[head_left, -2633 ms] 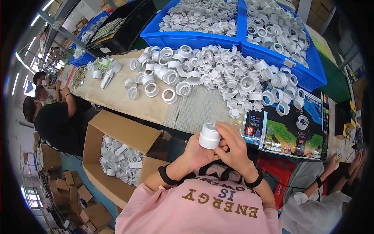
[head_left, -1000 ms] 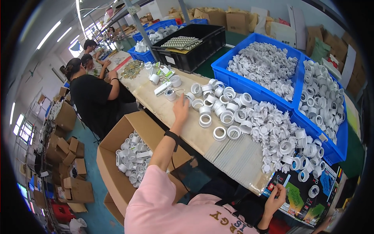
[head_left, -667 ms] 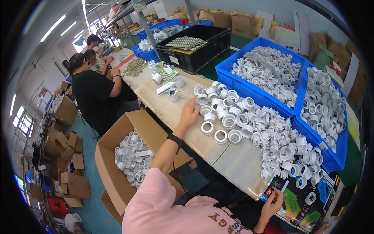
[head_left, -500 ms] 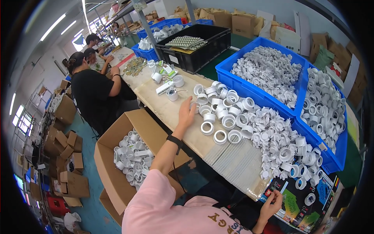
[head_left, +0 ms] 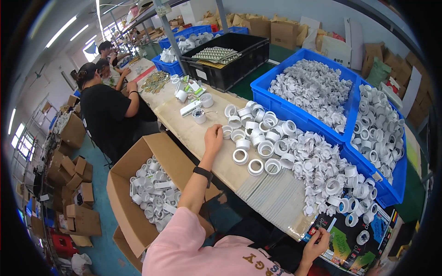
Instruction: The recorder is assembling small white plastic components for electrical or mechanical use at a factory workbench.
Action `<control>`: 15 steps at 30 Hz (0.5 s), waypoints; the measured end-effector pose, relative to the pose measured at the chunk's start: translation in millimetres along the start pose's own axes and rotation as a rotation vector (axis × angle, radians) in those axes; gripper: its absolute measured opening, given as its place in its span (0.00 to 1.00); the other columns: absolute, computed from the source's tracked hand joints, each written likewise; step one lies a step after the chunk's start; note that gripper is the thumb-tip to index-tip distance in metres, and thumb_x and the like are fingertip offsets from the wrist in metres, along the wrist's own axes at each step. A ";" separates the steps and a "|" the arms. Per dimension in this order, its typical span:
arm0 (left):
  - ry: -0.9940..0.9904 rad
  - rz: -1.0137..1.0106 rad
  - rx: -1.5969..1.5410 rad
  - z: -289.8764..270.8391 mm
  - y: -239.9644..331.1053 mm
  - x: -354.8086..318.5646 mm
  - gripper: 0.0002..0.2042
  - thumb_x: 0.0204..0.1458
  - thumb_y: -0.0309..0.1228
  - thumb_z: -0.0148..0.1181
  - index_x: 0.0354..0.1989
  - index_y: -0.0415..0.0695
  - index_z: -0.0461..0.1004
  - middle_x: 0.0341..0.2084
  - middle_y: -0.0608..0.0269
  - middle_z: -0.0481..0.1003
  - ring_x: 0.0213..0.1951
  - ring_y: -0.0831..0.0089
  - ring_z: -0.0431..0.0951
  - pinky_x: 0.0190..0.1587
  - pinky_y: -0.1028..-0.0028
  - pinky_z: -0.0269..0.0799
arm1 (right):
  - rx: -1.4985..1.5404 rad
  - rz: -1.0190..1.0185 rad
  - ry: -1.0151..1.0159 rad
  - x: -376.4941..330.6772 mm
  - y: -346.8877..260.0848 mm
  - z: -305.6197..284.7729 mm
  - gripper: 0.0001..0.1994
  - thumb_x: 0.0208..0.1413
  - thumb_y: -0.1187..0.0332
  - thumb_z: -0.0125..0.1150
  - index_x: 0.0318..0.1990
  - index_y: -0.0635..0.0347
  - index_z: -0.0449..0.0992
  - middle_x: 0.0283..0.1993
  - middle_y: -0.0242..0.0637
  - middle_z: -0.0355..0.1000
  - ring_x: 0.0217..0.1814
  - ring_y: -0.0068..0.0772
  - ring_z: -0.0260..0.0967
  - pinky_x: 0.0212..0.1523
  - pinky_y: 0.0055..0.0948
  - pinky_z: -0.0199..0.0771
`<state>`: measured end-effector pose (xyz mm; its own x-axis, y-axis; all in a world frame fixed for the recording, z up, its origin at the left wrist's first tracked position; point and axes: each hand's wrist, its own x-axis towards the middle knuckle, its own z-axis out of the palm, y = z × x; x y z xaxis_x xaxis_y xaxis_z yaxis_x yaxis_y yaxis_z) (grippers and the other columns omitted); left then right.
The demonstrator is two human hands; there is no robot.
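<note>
My left hand [head_left: 213, 139] rests at the near-left edge of a loose pile of white plastic rings, its fingers curled in against the outermost white plastic ring [head_left: 227, 132]. The fingertips are partly hidden. Over the dark printed sheet at the bench's near right, my right hand [head_left: 316, 244] has its thumb and fingers pinched together; what is between them is too small to make out. More white plastic rings [head_left: 265, 149] stand and lie between the hands, beside a heap of small white plastic caps [head_left: 315, 158]. A round white housing with a wire [head_left: 199, 116] stands beyond my left hand.
Blue bins [head_left: 299, 120] of white parts line the bench's far side, with a black crate [head_left: 225, 73] farther left. A cardboard box [head_left: 122, 202] of white parts stands left of my arm. A person in black [head_left: 106, 108] sits farther along the bench.
My left hand's fingers have gone from stretched out to curled in at the ring. My right hand has stayed pinched over the printed sheet. The whole view has shifted slightly.
</note>
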<state>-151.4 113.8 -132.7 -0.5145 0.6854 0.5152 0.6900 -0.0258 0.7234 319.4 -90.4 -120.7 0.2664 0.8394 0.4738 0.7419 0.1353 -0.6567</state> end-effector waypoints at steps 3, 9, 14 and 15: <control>0.018 -0.008 -0.002 -0.5 2.0 -0.3 0.10 0.50 0.30 0.51 0.35 0.39 0.75 0.26 0.49 0.73 0.31 0.57 0.73 0.36 0.65 0.67 | -0.013 -0.030 0.008 -0.9 3.5 1.2 0.04 0.51 0.79 0.51 0.33 0.67 0.71 0.28 0.36 0.65 0.21 0.25 0.58 0.21 0.23 0.56; 0.011 -0.008 -0.008 -2.3 6.3 -0.4 0.10 0.50 0.31 0.50 0.34 0.39 0.75 0.26 0.48 0.73 0.32 0.56 0.73 0.36 0.64 0.67 | -0.012 -0.035 0.020 -1.1 3.1 2.1 0.04 0.50 0.80 0.51 0.33 0.67 0.71 0.27 0.35 0.64 0.22 0.25 0.59 0.22 0.23 0.56; 0.015 -0.011 -0.010 -0.8 4.0 0.3 0.10 0.50 0.31 0.50 0.34 0.38 0.75 0.27 0.48 0.74 0.33 0.55 0.73 0.37 0.64 0.67 | -0.022 -0.044 0.019 -1.8 6.5 2.8 0.04 0.50 0.80 0.51 0.33 0.67 0.71 0.26 0.35 0.63 0.22 0.25 0.59 0.22 0.23 0.57; 0.011 -0.015 -0.004 -0.6 3.5 0.2 0.10 0.51 0.31 0.50 0.34 0.38 0.75 0.27 0.48 0.74 0.33 0.55 0.73 0.37 0.63 0.67 | -0.034 -0.066 0.026 -2.0 7.4 2.9 0.04 0.50 0.80 0.51 0.33 0.67 0.70 0.26 0.35 0.63 0.22 0.26 0.59 0.22 0.24 0.57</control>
<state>-149.4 113.5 -129.8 -0.5301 0.6777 0.5096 0.6802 -0.0189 0.7328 322.5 -89.6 -128.2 0.2317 0.8151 0.5310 0.7788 0.1717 -0.6033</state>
